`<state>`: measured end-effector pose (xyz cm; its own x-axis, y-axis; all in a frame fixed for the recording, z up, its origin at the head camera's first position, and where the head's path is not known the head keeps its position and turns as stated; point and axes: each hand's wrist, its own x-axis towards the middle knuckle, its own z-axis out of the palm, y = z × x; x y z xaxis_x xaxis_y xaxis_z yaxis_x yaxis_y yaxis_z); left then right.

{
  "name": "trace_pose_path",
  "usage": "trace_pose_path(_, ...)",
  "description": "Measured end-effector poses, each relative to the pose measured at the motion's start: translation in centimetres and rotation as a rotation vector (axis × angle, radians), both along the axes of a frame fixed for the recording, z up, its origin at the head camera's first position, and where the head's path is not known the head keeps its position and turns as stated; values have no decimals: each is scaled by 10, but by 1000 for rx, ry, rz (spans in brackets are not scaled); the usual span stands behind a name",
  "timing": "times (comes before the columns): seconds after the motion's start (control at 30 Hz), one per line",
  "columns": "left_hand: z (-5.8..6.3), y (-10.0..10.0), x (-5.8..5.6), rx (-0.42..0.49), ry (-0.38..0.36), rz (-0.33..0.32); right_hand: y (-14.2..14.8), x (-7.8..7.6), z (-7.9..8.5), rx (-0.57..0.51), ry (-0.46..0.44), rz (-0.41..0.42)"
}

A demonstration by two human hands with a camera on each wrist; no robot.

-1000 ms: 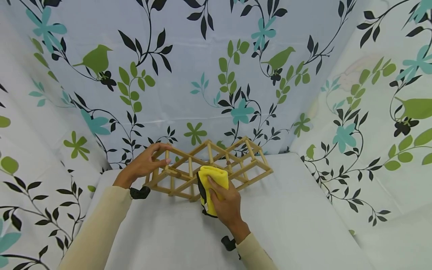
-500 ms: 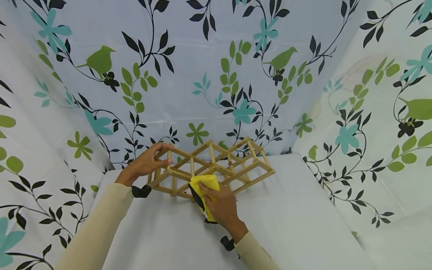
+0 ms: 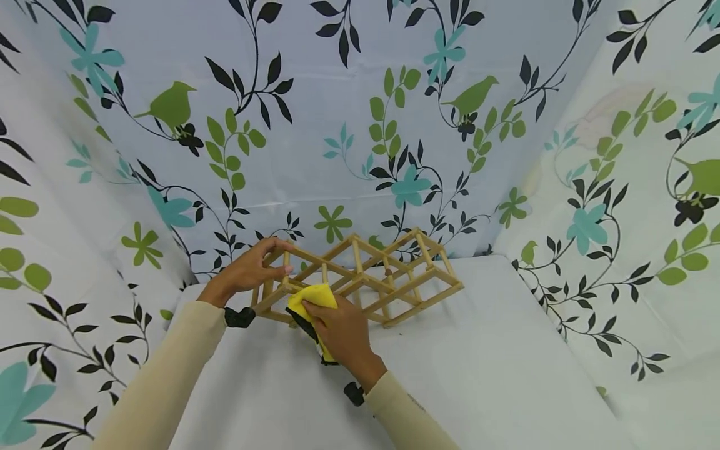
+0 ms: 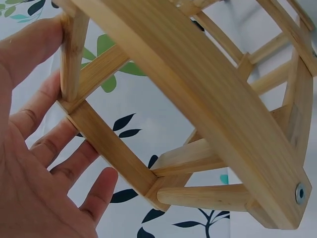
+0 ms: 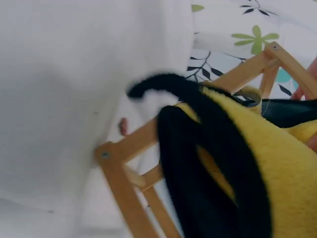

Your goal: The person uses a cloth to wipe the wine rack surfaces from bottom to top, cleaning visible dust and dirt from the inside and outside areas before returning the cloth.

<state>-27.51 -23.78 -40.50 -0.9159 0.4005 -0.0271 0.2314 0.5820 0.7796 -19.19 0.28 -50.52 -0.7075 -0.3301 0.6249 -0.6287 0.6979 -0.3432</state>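
Observation:
A folding wooden wine rack, a lattice of slats and dowels, stands stretched out at the back of the white table. My left hand holds its left end; in the left wrist view the thumb lies on a short dowel and the fingers are spread behind the frame. Bunched in my right hand is a yellow cloth with black edging, pressed against the front slats near the left end. In the right wrist view the cloth covers part of the rack and hides most of the fingers.
The white table extends in front of and right of the rack. A curtain printed with leaves, birds and flowers hangs close behind it, with similar fabric along both sides.
My right hand has moved the yellow cloth down and then left along the rack's front, toward the left hand. The left hand keeps its hold, and the rack stays in place.

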Motion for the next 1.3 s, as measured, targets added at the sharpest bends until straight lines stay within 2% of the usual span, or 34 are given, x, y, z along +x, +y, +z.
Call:
trace_pose_path(0.07,-1,1,-1,1,3,-4,4,4,-7,5,-77,-46)
trace_pose_path(0.13,-2,1,-2,-1,9,-6,7,8,-11,-13,-80,-39)
trace_pose_path(0.3,-2,1,-2,1,30,-21,-3,6,-3,-71,140,93)
trace_pose_path(0.37,-2,0,-1,0,36,-23,-8,3,0,-64,159,99)
trace_pose_path(0.43,-1,1,0,-13,39,-21,-9,2,-3,-39,99,40)
trace_pose_path(0.57,-1,2,0,-27,37,-16,-1,11,-16,-22,-100,-107)
trace_pose_path(0.63,-1,2,0,-29,44,-16,2,18,-20,-38,-128,-122)
trace_pose_path(0.7,0,2,-1,-32,51,-20,1,23,-20,-77,-72,-69)
trace_pose_path(0.83,2,-1,-3,-44,66,-23,-15,22,-9,-170,129,85)
trace_pose_path(0.93,3,-2,-5,-46,70,-32,-31,16,0,-214,201,125)
trace_pose_path(1.03,3,-2,-5,-38,59,-35,-47,10,2,-209,164,121)
trace_pose_path(1.2,4,-1,-3,-34,50,-31,-64,11,-12,-75,19,147)
trace_pose_path(1.23,5,0,-2,-36,50,-32,-65,13,-14,-53,13,155)
trace_pose_path(1.3,5,1,-2,-42,56,-38,-65,16,-16,-78,36,165)
